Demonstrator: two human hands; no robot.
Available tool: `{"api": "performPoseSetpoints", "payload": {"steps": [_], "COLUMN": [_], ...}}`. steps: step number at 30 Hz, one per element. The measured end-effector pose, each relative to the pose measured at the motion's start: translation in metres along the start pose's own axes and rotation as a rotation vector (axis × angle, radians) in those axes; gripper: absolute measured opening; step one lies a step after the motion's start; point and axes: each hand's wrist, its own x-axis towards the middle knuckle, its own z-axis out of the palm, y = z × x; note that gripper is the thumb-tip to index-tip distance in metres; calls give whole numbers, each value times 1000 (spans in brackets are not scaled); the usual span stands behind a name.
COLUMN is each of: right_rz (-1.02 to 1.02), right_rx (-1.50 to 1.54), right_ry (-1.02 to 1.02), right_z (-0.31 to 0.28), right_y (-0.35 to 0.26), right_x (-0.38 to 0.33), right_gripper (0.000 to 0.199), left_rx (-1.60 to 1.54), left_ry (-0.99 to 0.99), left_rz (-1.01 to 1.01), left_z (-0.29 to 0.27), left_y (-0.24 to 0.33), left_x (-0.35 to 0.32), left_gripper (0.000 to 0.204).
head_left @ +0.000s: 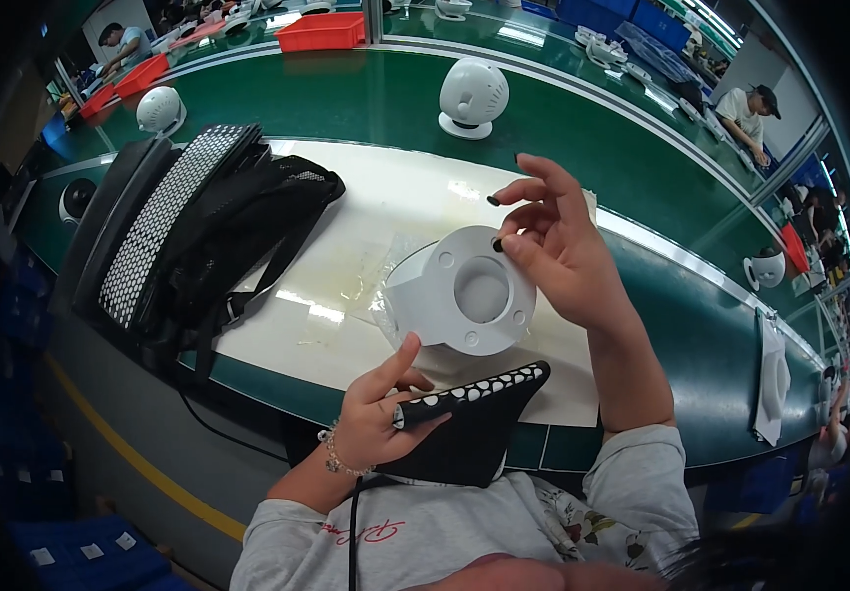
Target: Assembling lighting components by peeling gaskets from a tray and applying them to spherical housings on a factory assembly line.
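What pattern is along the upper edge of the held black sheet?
The black sheet has white rounded spots there, best seen in the head view.

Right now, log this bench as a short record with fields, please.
Left hand: holding a black sheet with white dots along one edge
Right hand: raised near the white unit; whether it grips anything is unclear
White unit: round face showing three small circles
Surface: pale mat on green bench
Left side: black bundle, white-dotted panel
Beyond mat: upright round-headed white device
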Motion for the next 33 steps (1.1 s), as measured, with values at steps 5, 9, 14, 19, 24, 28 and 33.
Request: {"api": "performPoseSetpoints", "payload": {"steps": [5, 9, 14, 19, 24, 28, 33], "right_rz": [-160, -342, -396, -224, -58, -211, -158], "right_rx": [-439, -763, -897, -510, -323, -401, -219], "right_ry": [16, -105, 24, -49, -135, -81, -72], "right_z": [3, 2, 15, 25, 26, 31, 30], "right_y": [-6, -23, -26, -7, -1, 7, 4], "right_x": [-9, -19, -19, -14, -13, -16, -17], "right_gripper": [57, 53, 52, 47, 39, 40, 39], "left_rx": [33, 51, 63, 80, 81, 70, 66], "left_ry": [-9, -30, -27, -25, -20, -38, -50], "left_rz": [39, 30, 62, 66, 75, 56, 37], "left_z": [-2, -4, -3, -1, -2, -2, -2], "left_y": [0, 1, 3, 3, -1, -1, 2], "left_x": [-2, -1, 0, 1, -3, -2, 0], "left_gripper": [19, 19, 20, 21, 19, 20, 21]}}
